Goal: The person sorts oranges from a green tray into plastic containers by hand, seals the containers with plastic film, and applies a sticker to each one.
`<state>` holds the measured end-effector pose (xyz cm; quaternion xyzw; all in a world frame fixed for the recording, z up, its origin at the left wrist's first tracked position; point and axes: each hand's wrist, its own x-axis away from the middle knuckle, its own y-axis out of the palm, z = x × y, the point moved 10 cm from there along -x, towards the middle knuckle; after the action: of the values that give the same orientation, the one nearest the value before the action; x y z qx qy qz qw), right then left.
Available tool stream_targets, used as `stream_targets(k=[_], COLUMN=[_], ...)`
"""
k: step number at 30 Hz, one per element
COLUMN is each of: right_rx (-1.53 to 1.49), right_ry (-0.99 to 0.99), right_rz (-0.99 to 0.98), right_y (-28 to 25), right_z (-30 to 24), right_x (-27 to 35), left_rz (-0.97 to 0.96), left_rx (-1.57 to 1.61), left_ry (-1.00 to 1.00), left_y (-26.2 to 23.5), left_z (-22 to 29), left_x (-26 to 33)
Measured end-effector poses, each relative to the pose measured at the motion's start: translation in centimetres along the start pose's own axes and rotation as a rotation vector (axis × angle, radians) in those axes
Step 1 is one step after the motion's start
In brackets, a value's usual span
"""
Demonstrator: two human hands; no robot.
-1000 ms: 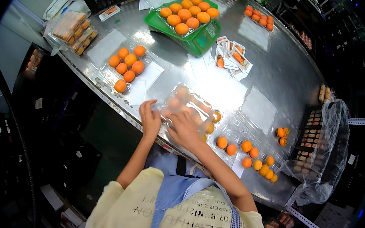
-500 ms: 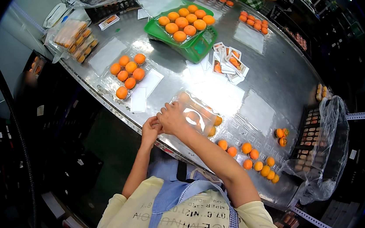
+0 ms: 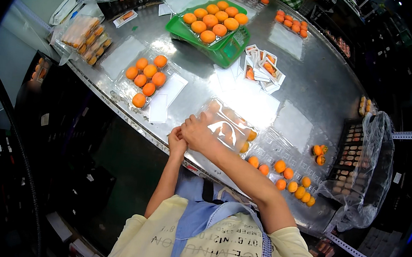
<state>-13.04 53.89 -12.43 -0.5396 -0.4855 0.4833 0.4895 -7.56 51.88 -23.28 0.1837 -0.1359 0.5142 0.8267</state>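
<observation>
where glossy plastic (image 3: pixel 229 128) covers fruit (image 3: pixel 214 106), left hand (image 3: pixel 177 141) and right hand (image 3: pixel 197 132) curl at its edge, hold unclear.

1 scale (image 3: pixel 227 54) w/ 12 frts (image 3: pixel 210 21)

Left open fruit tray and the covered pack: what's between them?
White papers first, then bare metal tabletop up to the pack, in the head view.
</observation>
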Motion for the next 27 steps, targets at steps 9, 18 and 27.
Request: stream_targets(k=[9, 18, 27], right_rx=[-0.288, -0.132, -0.378], right_ry=[0.071, 0.325, 0.219], right_rz=[0.294, 0.440, 0.198], right_y=[-11.6, -15.2, -9.5], right_z=[6.1, 19.7, 18.8], right_x=[1.3, 4.6, 7.9], left_rz=[-0.011, -0.049, -0.056], left_rx=[-0.109, -0.110, -0.112], left_ry=[-0.051, -0.036, -0.061], left_y=[0.5, 0.3, 0.1], left_z=[-1.0, -0.6, -0.7], left_x=[-0.2, -0.3, -0.2])
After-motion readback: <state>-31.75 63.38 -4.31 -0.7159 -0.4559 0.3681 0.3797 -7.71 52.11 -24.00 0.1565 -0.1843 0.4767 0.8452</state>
